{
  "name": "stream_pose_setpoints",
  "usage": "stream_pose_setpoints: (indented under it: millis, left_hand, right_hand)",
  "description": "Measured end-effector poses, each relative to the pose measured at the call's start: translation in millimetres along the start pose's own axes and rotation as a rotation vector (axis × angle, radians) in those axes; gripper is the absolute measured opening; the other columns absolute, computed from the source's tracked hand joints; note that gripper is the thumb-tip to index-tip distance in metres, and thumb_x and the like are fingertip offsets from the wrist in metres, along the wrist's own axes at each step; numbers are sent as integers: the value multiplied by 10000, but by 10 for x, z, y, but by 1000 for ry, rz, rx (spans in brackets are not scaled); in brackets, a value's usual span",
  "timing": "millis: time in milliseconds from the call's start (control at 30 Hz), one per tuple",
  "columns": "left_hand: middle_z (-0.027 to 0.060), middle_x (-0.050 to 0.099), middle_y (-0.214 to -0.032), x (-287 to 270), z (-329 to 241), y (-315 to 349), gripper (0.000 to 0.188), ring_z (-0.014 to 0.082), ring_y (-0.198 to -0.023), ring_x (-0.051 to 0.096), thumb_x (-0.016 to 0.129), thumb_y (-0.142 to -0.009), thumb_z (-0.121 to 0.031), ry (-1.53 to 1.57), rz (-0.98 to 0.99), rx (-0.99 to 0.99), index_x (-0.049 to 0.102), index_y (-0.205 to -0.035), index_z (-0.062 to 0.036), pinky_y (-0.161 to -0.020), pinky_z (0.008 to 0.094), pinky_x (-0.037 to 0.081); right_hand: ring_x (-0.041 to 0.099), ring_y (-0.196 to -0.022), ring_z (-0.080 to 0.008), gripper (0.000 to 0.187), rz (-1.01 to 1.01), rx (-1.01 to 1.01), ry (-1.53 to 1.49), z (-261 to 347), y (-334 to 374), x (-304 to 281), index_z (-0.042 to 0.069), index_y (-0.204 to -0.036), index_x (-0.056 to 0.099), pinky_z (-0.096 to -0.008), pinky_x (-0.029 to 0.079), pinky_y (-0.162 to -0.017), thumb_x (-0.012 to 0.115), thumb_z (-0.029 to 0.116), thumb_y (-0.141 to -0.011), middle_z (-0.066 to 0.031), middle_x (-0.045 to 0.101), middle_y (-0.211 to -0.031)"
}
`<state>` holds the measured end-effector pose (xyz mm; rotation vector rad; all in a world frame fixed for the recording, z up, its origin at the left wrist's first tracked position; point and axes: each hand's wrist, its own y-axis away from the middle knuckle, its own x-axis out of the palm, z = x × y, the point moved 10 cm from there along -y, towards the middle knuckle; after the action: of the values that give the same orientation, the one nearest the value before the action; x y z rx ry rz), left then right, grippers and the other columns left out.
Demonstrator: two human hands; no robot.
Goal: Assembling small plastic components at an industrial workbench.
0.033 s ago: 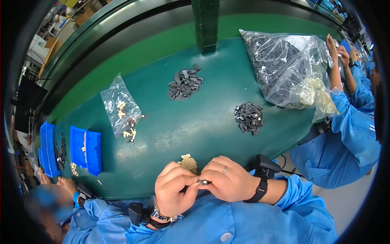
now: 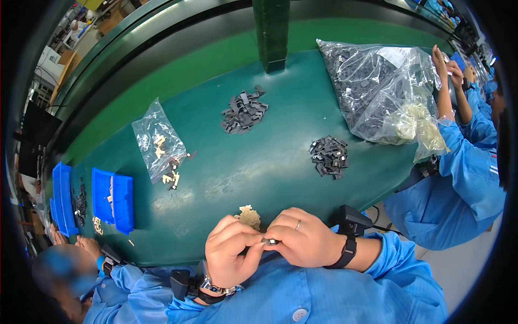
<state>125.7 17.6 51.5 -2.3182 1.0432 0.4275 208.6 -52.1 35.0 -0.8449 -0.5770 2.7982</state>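
Close to my body, at the table's near edge, my left hand [image 2: 233,249] and my right hand [image 2: 302,237] meet fingertip to fingertip. Pinched between them is a small dark grey plastic part [image 2: 271,242] with a whitish spot on it; the fingers cover most of it. Just beyond my hands lies a heap of small cream-coloured plastic pieces [image 2: 248,216], partly hidden by my left hand. A pile of dark plastic parts [image 2: 329,156], some with light spots, lies further off to the right. Another pile of grey plastic parts [image 2: 243,112] is near the table's middle.
A large clear bag of dark parts [image 2: 367,86] fills the far right. A small clear bag [image 2: 156,135] with cream and dark pieces lies left, near a blue bin [image 2: 113,200]. A green post [image 2: 271,38] stands at the back. Co-workers sit on both sides.
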Motion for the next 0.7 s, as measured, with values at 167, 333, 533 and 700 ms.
stream_pose_setpoints:
  millis: [167, 333, 533, 700]
  left_hand:
    - [86, 672, -733, -127, 51, -48, 141, 227, -681, 598, 774, -635, 41, -96, -79, -63, 685, -737, -1, -630, 315, 466]
    - [106, 649, -791, -492, 265, 54, 150, 229, -769, 570, 717, -686, 84, -136, -229, -163, 645, -802, 21, -732, 325, 445]
    - [116, 637, -835, -548, 561, 208, 112, 222, -797, 566, 660, -753, 99, -92, -307, -224, 625, -837, 35, -725, 308, 449]
    - [107, 619, -845, -461, 696, 288, 86, 192, -806, 551, 623, -797, 108, -53, -287, -226, 606, -851, 43, -720, 287, 438]
  right_hand:
    - [629, -756, -246, 209, -120, 40, -155, -123, 25, -357, 24, -931, 673, -343, 508, -694, 754, 30, -739, -98, 650, -868]
    - [640, -794, -246, 215, -417, 267, 214, -498, 122, -1203, 10, -937, 708, -317, 515, -699, 770, 5, -731, -127, 656, -926]
    - [629, -1072, -332, 174, -488, 346, 289, -923, 69, -1410, 4, -969, 673, -368, 488, -923, 718, 53, -809, -183, 658, -1133]
    - [635, -1050, -318, 210, -362, 332, 204, -1059, 6, -1330, 11, -1020, 655, -363, 492, -912, 702, 49, -819, -163, 657, -1132]
